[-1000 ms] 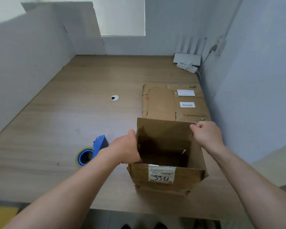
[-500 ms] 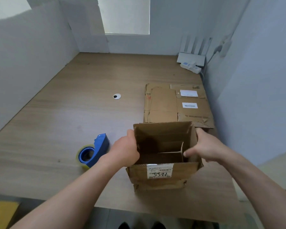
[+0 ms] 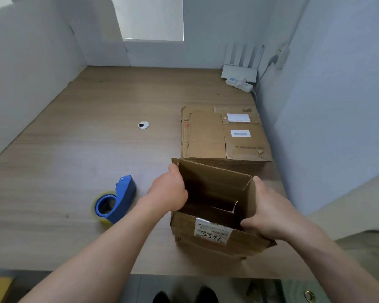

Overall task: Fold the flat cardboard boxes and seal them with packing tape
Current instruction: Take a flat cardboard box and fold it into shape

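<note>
An opened brown cardboard box (image 3: 212, 243) stands near the table's front edge, its top open and a white label marked 3321 on its near wall. My left hand (image 3: 170, 193) grips the box's left wall with the thumb over the rim. My right hand (image 3: 269, 213) grips the right wall, fingers curled inside. A small flap shows inside the box. Behind it lies a stack of flat cardboard boxes (image 3: 208, 136) with white labels. A blue tape dispenser (image 3: 115, 201) with a roll of tape lies to the left of the box.
The wooden table (image 3: 74, 149) is walled by white partitions on the left, back and right. A round cable grommet (image 3: 143, 125) sits mid-table. A white router and power strip (image 3: 239, 76) sit in the far right corner. My shoes show below the front edge.
The box has turned slightly and tilted. My right hand slid from the box's far right corner down the right wall to its near corner. My left hand kept its grip.
</note>
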